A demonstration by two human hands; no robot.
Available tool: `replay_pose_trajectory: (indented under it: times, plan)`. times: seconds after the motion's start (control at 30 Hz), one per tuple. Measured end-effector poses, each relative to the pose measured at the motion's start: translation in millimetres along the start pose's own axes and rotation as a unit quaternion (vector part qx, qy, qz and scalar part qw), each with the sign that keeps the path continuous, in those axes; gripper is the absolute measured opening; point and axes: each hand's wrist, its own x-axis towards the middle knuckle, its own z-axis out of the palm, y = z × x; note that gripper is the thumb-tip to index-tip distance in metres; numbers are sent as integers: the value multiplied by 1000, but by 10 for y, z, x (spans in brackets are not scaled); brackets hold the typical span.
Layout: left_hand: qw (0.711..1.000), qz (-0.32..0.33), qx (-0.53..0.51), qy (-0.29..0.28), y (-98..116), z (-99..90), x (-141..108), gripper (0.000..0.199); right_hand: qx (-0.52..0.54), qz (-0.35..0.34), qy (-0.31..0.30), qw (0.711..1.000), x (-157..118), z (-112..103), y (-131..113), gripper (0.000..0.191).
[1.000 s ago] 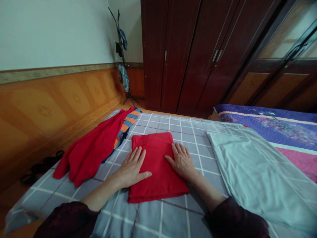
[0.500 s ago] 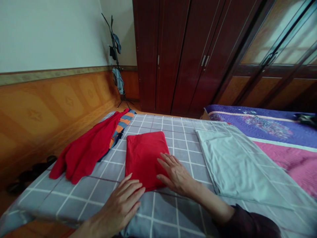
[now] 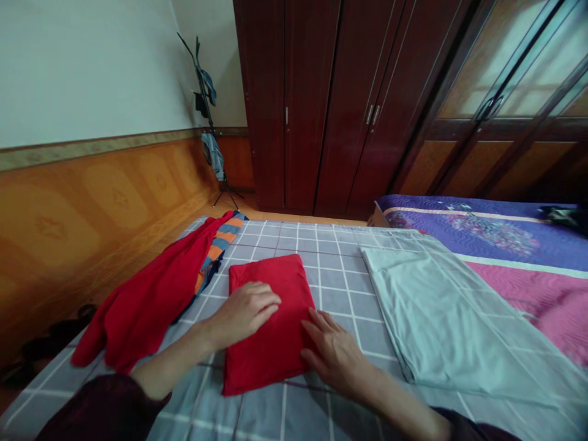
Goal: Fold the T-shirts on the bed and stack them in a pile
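Observation:
A folded red garment (image 3: 275, 334) lies flat in a neat rectangle on the grey checked cloth (image 3: 271, 239) in front of me. My left hand (image 3: 248, 309) is over its left part, palm down, fingers stretched out toward the right. My right hand (image 3: 333, 349) rests at its right edge with the fingers spread and the fingertips on the fabric. Neither hand grips anything. On the left lies a loose red garment (image 3: 151, 294) with long sleeves, partly over an orange and grey striped garment (image 3: 220, 242). To the right is a pale green folded cloth (image 3: 432, 318).
A bed with a purple and pink cover (image 3: 496, 226) stands beyond the right edge. Dark red wardrobes (image 3: 294, 122) line the back. A coat stand (image 3: 209, 116) is in the far left corner. Dark shoes (image 3: 55, 340) sit on the floor at left.
My left hand has moved from the near left corner of the folded red garment up onto it. My right hand has shifted slightly toward me. The view has tilted a little.

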Motion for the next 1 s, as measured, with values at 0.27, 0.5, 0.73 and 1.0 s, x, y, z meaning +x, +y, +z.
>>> replay_pose_trajectory:
  times: [0.27,0.5,0.73,1.0]
  plan:
    - [993,70,-36,-89,-818,393,1450,29,39,88,132,987,-329,338,130,38]
    - [984,73,-27,-159,-1105,529,1694,19,106,144,56,982,-241,153,96,12]
    - [979,40,-32,-198,-1194,498,1809,10,129,144,-35,981,-163,115,153,11]
    - [985,-32,2,-172,-1172,568,1777,14,102,99,-38,989,-191,247,240,12]
